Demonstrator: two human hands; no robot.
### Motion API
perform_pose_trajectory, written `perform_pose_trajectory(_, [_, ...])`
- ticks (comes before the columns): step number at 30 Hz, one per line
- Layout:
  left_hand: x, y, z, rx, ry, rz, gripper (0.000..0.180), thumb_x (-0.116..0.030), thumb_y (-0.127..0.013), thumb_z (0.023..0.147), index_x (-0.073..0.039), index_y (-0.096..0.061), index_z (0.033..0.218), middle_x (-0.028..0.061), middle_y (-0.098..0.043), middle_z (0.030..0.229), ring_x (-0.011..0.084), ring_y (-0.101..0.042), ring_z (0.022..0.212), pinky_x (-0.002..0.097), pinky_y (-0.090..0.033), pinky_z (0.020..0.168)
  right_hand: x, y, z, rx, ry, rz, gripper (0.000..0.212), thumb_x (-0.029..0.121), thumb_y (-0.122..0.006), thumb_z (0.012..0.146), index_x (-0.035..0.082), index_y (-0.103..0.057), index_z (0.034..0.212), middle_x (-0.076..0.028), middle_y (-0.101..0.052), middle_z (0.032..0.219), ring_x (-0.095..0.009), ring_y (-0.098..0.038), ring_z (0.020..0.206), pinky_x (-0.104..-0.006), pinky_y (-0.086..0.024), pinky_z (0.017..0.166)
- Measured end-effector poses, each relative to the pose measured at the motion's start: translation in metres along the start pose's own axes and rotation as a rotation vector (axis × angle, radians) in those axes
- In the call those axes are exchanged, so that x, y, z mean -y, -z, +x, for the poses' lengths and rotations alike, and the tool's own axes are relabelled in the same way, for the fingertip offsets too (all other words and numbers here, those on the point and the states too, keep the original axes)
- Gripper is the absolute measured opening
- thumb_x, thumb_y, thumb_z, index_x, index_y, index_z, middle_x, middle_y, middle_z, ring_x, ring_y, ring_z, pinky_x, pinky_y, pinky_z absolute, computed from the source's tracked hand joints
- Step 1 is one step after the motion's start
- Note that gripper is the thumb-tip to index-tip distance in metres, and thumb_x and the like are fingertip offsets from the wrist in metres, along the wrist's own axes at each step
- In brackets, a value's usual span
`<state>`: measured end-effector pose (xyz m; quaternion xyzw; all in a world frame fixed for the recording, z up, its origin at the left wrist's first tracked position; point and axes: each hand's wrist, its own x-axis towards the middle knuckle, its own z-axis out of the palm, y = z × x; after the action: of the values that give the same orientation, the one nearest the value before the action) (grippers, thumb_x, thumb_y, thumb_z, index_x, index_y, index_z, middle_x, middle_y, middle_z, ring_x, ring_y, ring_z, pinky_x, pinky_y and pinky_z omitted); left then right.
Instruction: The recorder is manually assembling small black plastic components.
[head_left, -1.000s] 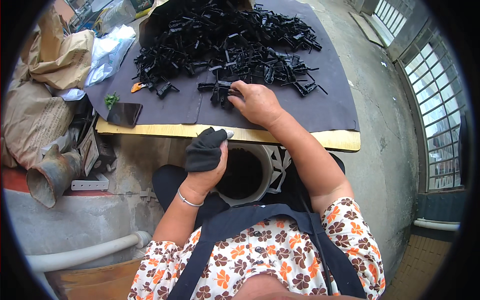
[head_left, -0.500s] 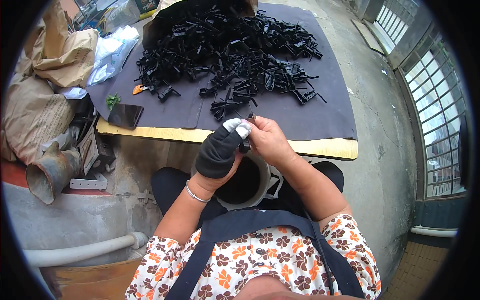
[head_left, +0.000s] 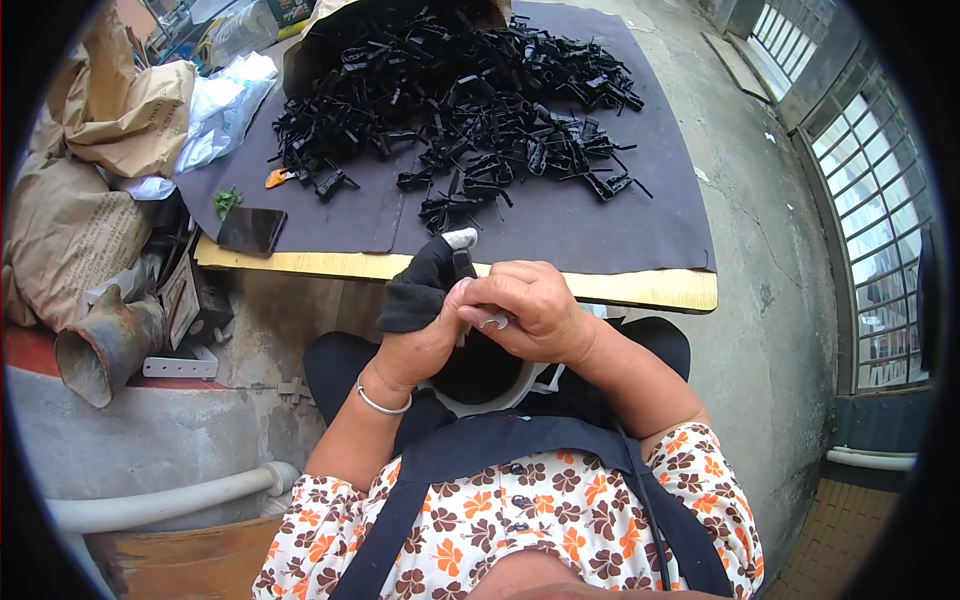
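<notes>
1. Table [head_left: 600, 235]; heaped black clips [head_left: 470, 100] toward far edge;
2. Left hand [head_left: 418, 315], part-gloved; closed on one black part [head_left: 462, 264] by near edge;
3. Right hand [head_left: 530, 310]; against left, gripping metal tool [head_left: 497, 322].

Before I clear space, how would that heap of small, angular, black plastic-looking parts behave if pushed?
The heap of black parts would probably snag and shift in clumps, since it looks tangled. Outlying black pieces seem unlikely to roll, given their angular, pronged shapes.
</notes>
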<state>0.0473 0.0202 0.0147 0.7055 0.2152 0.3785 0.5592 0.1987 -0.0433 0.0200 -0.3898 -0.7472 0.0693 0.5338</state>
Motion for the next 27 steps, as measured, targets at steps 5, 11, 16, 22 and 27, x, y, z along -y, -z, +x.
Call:
perform_pose_trajectory(5, [-0.014,-0.001,-0.002,0.176,0.05,0.043,0.034,0.0,-0.052,0.088,0.001,-0.051,0.122,0.0049,-0.064,0.088,0.0095,-0.058,0.068,0.0253,-0.048,0.062,0.002,-0.001,-0.006,-0.17,-0.51,0.213,0.028,0.008,-0.072,0.08,0.007,-0.045,0.076,0.004,-0.044,0.063,-0.002,-0.035,0.055,-0.0208,-0.03,0.047])
perform_pose_trajectory(11, [-0.01,0.0,-0.005,0.167,0.054,0.199,0.033,-0.004,-0.056,0.086,0.001,-0.054,0.118,0.0065,-0.064,0.085,0.0078,-0.056,0.064,0.0254,-0.047,0.062,-0.002,0.006,-0.002,-0.011,-0.685,0.332,0.022,0.014,-0.069,0.085,0.004,-0.049,0.08,0.002,-0.047,0.063,-0.004,-0.04,0.057,-0.0219,-0.036,0.05])
perform_pose_trajectory(16, [-0.012,-0.003,-0.006,0.046,0.076,0.143,0.032,-0.003,-0.056,0.085,0.004,-0.054,0.116,0.0049,-0.064,0.086,0.0061,-0.053,0.066,0.0234,-0.047,0.063,-0.002,0.013,-0.002,0.181,-0.639,0.198,0.024,0.024,-0.06,0.091,0.001,-0.054,0.086,-0.01,-0.055,0.068,-0.019,-0.051,0.06,-0.0314,-0.043,0.057])
perform_pose_trajectory(22, [-0.013,-0.003,-0.007,-0.003,0.082,0.17,0.034,-0.001,-0.055,0.083,0.005,-0.054,0.116,0.0051,-0.064,0.086,0.0077,-0.054,0.073,0.0241,-0.048,0.069,0.0,0.01,-0.001,0.212,-0.585,0.257,0.024,0.022,-0.053,0.093,-0.001,-0.056,0.087,-0.017,-0.06,0.071,-0.034,-0.058,0.065,-0.038,-0.046,0.061])
perform_pose_trajectory(27, [-0.012,-0.001,-0.005,0.017,-0.013,0.345,0.034,0.0,-0.053,0.081,0.006,-0.055,0.115,0.0106,-0.064,0.085,0.0123,-0.058,0.073,0.0265,-0.049,0.072,-0.001,0.006,-0.002,0.186,-0.601,0.264,0.024,0.02,-0.053,0.093,-0.001,-0.057,0.085,-0.018,-0.059,0.071,-0.035,-0.057,0.064,-0.0386,-0.046,0.061])
